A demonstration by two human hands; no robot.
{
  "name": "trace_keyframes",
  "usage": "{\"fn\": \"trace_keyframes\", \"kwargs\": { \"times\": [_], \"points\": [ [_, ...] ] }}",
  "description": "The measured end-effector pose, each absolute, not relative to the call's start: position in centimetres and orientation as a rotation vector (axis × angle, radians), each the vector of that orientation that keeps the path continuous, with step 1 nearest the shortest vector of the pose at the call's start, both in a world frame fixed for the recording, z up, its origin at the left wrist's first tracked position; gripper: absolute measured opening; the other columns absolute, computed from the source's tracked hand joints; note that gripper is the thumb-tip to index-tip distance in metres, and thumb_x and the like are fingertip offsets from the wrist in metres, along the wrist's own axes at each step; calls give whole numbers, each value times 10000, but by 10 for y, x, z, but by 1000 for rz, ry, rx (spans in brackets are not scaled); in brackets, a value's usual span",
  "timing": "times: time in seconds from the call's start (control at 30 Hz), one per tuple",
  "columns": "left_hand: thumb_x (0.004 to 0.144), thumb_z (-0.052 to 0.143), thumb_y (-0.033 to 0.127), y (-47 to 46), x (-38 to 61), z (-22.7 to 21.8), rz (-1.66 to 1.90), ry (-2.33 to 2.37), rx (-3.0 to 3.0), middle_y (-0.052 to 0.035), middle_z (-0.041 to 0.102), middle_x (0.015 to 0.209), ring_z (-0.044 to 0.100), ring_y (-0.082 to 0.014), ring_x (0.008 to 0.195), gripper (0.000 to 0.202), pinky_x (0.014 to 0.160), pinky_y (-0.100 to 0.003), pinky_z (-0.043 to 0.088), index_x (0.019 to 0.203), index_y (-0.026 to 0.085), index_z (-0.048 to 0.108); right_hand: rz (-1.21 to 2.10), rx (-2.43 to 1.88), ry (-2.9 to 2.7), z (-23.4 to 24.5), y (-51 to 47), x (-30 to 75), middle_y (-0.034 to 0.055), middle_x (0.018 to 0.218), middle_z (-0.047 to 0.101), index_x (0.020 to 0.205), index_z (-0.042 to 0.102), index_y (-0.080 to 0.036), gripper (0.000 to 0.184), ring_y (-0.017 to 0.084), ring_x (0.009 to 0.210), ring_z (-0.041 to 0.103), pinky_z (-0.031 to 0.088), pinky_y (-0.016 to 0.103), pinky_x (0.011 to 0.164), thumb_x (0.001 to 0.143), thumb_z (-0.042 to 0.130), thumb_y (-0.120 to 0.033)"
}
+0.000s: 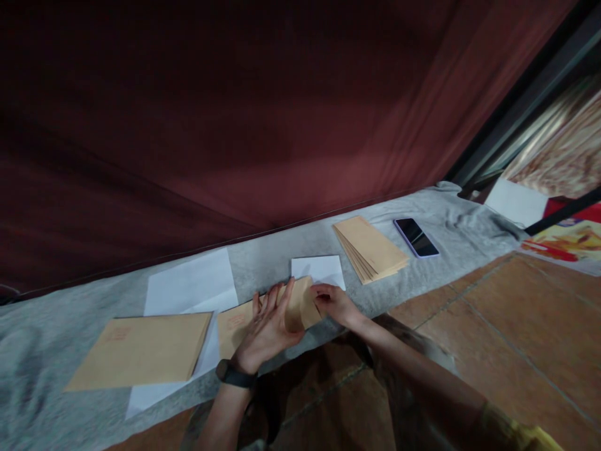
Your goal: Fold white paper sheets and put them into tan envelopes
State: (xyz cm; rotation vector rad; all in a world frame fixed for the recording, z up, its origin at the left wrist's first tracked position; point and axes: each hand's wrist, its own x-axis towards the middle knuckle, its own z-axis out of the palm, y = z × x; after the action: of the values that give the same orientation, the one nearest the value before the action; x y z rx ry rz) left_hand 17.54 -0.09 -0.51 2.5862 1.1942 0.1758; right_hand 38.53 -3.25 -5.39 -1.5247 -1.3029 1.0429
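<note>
My left hand (268, 326) lies flat with fingers stretched out on a brown envelope (300, 305) on the grey cloth (47, 351). My right hand (334, 302) pinches the right end of that same envelope, fingers curled at its flap. A folded white sheet (319, 269) lies just behind the envelope. A black watch (235, 374) sits on my left wrist.
A larger brown envelope (141, 351) rests on white sheets (190, 285) at the left. A stack of brown envelopes (370, 247) and a phone (416, 237) lie at the right. A dark red curtain (235, 125) hangs behind. Brown floor tiles (493, 326) run along the near side.
</note>
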Motion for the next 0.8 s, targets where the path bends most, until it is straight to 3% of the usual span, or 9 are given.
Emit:
{"fn": "trace_keyframes", "kwargs": {
  "times": [0.23, 0.33, 0.47, 0.8],
  "points": [
    [681, 723, 533, -1, 174, -9, 143, 1226, 2585, -167, 384, 1540, 323, -370, 1447, 1160, 1205, -626, 66, 1582, 300, 31, 807, -1717, -1545, -39, -42, 387, 71, 919, 674, 880, 733, -206, 209, 194, 770, 633, 502, 314, 741, 783, 593, -84],
    [677, 718, 575, 0, 174, -6, 43, 1236, 2527, -166, 340, 1573, 267, -365, 1477, 1173, 1191, -647, 59, 1580, 302, 21, 742, -1868, -1682, -29, -44, 384, 82, 930, 688, 917, 737, -191, 202, 194, 807, 649, 480, 294, 767, 831, 569, -116],
    [672, 724, 551, 0, 176, 2, -41, 1250, 2488, -164, 281, 1604, 215, -353, 1498, 1176, 1182, -658, 85, 1579, 276, 28, 837, -1975, -1718, -17, -45, 382, 86, 965, 732, 969, 746, -181, 227, 204, 878, 670, 457, 271, 766, 872, 541, -166],
    [683, 733, 501, -2, 175, -1, 83, 1217, 2528, -172, 394, 1529, 319, -351, 1448, 1179, 1171, -666, 124, 1578, 262, 5, 1143, -1767, -1500, -21, -36, 384, 33, 841, 719, 917, 747, -177, 221, 173, 763, 630, 443, 253, 667, 874, 535, -225]
  ]
}}
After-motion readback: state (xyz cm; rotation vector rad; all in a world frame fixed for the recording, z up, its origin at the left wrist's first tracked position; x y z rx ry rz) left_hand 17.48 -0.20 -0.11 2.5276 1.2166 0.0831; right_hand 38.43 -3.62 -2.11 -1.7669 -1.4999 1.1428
